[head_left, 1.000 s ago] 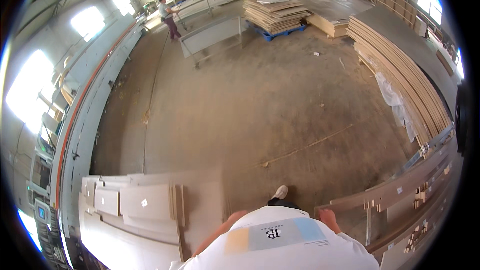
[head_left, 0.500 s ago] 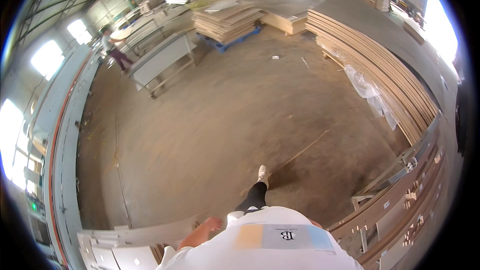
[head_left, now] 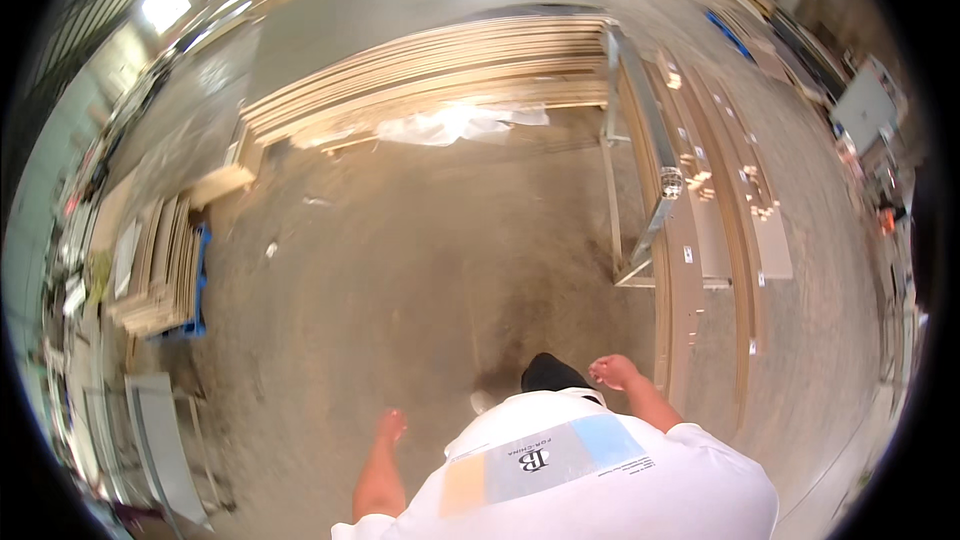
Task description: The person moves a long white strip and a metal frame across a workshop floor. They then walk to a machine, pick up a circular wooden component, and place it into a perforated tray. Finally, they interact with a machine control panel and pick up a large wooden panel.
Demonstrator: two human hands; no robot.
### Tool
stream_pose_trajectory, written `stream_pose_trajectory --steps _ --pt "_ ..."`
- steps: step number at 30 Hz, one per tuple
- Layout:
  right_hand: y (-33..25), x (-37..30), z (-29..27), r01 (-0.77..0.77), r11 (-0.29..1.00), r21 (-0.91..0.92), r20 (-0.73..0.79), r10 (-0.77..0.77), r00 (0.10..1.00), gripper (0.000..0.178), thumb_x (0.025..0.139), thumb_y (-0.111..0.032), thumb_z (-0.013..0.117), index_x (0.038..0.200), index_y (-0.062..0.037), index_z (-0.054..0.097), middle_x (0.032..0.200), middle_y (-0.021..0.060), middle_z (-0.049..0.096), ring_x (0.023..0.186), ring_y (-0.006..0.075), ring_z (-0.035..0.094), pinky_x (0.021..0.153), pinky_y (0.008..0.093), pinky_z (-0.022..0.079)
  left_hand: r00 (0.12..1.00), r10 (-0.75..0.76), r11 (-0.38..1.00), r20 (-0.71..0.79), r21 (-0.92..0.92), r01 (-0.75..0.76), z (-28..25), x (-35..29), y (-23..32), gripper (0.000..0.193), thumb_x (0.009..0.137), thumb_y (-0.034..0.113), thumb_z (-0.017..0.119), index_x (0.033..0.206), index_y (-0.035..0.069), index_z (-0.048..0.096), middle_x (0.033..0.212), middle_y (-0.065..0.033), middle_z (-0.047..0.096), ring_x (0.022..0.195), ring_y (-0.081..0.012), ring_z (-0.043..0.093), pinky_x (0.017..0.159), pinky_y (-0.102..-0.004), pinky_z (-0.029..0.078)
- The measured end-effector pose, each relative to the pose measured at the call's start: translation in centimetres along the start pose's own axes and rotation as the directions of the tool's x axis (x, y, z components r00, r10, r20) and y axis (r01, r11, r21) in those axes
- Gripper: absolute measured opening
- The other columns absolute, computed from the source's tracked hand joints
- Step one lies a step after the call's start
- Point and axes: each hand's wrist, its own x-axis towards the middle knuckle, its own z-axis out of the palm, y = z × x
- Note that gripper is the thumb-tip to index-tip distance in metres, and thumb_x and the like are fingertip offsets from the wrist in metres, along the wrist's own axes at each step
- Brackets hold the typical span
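A: Over by the planks [head_left: 680,325], what's changed?
B: View's swung right, so they're off to the right, nearest the right hand [head_left: 614,372]. It's half-curled, looks empty; left hand [head_left: 393,426] too, kinda blurry.

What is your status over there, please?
Left hand empty. Right hand empty, nearest the long brown panels. Metal frame ahead to the right; board stack across the floor.

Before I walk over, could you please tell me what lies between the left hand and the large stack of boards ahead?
Between the left hand and board stack, the head view shows floor, then crumpled translucent plastic.
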Motion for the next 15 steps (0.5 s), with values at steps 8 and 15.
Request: stream_pose_trajectory --steps 8,15 --pt "-15.3 4.3 -5.8 -0.147 0.982 0.121 -0.501 0.188 0.845 0.036 0.094 -0.045 0.062 0.084 -0.0128 0.076 0.080 0.0072 0.074 0.078 0.0250 0.072 0.072 0.0396 0.056 0.983 -0.184 0.676 -0.014 -0.728 0.116 -23.2 23.1 3.9 0.030 0.095 0.033 0.061 0.120 0.021 0.073 0.122 -0.0071 0.072 0.114 -0.0289 0.068 0.096 -0.0486 0.053" --pt "-23.0 16.5 -22.8 0.089 0.996 -0.031 -0.913 -0.065 0.403 0.029 0.094 -0.038 0.068 0.084 -0.0113 0.073 0.082 0.0107 0.072 0.078 0.0342 0.069 0.072 0.0467 0.054 0.952 0.306 0.838 -0.009 -0.473 -0.274 -32.1 36.8 12.9 0.038 0.097 0.038 0.059 0.128 0.021 0.072 0.130 -0.0071 0.072 0.118 -0.0302 0.067 0.103 -0.0478 0.051"
